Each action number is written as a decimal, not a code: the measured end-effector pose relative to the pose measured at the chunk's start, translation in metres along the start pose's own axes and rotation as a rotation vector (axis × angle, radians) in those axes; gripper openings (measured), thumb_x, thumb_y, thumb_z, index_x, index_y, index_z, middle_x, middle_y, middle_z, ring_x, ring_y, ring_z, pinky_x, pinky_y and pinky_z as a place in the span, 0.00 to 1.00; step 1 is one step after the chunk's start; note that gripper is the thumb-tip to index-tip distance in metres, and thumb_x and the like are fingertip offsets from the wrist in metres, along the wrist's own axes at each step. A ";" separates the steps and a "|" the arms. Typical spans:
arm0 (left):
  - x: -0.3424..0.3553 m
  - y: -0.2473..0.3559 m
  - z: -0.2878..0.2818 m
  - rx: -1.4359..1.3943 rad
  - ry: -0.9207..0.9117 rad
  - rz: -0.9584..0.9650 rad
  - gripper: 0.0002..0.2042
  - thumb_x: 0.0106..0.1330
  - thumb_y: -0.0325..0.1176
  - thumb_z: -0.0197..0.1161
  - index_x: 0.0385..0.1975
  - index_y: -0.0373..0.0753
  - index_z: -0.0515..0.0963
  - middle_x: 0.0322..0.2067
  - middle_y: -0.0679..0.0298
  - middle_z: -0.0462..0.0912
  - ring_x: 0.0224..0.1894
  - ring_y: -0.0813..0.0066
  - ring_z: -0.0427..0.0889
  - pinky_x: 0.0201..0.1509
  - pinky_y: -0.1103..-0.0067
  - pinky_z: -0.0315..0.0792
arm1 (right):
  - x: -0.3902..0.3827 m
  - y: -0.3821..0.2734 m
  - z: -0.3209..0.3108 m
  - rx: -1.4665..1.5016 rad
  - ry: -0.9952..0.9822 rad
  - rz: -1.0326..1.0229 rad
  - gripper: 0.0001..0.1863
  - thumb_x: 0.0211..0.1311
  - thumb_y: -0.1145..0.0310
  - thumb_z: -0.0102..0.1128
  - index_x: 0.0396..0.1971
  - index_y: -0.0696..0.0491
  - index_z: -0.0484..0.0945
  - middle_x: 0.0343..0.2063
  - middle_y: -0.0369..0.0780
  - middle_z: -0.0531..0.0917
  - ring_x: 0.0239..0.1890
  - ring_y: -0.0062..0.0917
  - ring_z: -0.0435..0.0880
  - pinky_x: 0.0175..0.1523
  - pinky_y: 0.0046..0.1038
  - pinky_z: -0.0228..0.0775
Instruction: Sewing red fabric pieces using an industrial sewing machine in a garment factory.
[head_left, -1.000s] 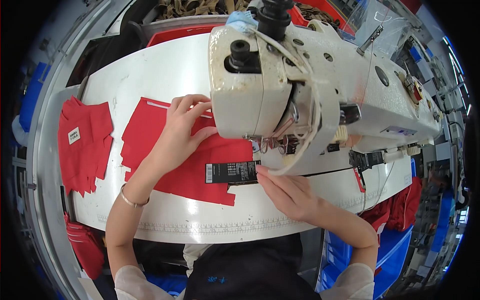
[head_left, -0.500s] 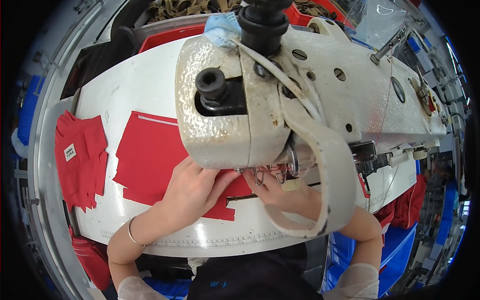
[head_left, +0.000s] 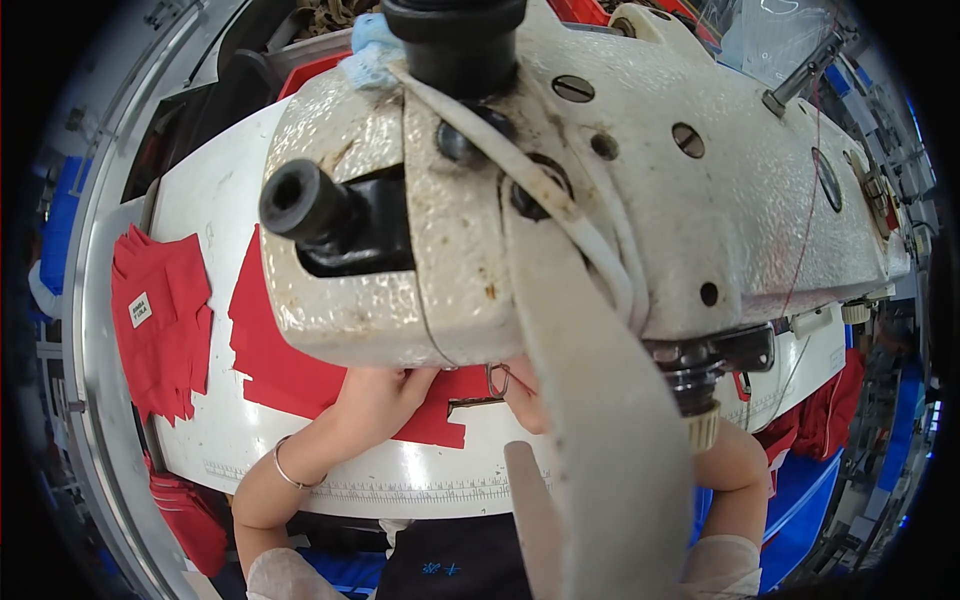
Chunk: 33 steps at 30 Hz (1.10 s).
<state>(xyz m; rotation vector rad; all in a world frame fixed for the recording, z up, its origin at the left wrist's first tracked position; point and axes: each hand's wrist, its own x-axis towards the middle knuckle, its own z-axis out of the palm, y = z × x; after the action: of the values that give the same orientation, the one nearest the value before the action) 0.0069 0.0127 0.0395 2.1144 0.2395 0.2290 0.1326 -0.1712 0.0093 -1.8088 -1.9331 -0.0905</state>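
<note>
Red cloth (head_left: 285, 375) lies flat on the white table (head_left: 210, 437) at 8 o'clock, running in under the sewing machine (head_left: 680, 230). L hand (head_left: 375, 405) at 7, R hand (head_left: 528, 398) approx 5:30, both by the cloth's near side. Fingertips hidden, so can't tell if either's pinching or just pressing. Prob. the lining-up step; next move calls for flat cloth, even pressure, fingers clear of the machine's underside. Red stack (head_left: 170, 350) at 9, w/ white label (head_left: 140, 310).

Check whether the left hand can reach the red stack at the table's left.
Probably yes: only flat red fabric and white tabletop lie between the left hand and the red stack; the machine head hides its fingertips.
</note>
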 end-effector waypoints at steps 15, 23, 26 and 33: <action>0.003 0.006 -0.002 0.049 -0.046 0.065 0.06 0.58 0.20 0.58 0.34 0.33 0.79 0.29 0.55 0.82 0.30 0.62 0.81 0.35 0.73 0.74 | 0.007 -0.013 0.001 0.440 0.244 0.413 0.05 0.49 0.75 0.54 0.28 0.56 0.74 0.23 0.36 0.77 0.27 0.16 0.74 0.34 0.25 0.69; 0.000 0.000 -0.001 0.051 -0.033 0.057 0.06 0.58 0.20 0.59 0.34 0.33 0.79 0.29 0.55 0.82 0.30 0.62 0.81 0.35 0.73 0.74 | 0.009 -0.013 0.009 0.629 0.200 0.496 0.05 0.50 0.73 0.54 0.28 0.55 0.73 0.22 0.39 0.77 0.27 0.28 0.76 0.35 0.30 0.69; 0.002 -0.001 0.002 0.013 -0.036 0.061 0.06 0.57 0.20 0.59 0.33 0.33 0.79 0.29 0.55 0.82 0.30 0.62 0.81 0.35 0.73 0.74 | 0.009 -0.014 0.006 0.505 0.245 0.451 0.05 0.50 0.72 0.55 0.28 0.55 0.73 0.24 0.41 0.77 0.28 0.34 0.77 0.36 0.32 0.69; 0.001 -0.003 0.001 -0.018 -0.030 0.033 0.06 0.57 0.20 0.59 0.34 0.33 0.80 0.29 0.55 0.82 0.31 0.61 0.81 0.36 0.73 0.74 | 0.005 -0.011 0.006 0.117 0.248 0.216 0.03 0.49 0.75 0.56 0.26 0.55 0.73 0.26 0.40 0.78 0.30 0.32 0.79 0.33 0.33 0.73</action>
<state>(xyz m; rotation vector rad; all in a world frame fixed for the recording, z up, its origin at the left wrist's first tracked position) 0.0084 0.0136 0.0362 2.1031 0.1844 0.2177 0.1205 -0.1656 0.0089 -1.8221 -1.5334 -0.1212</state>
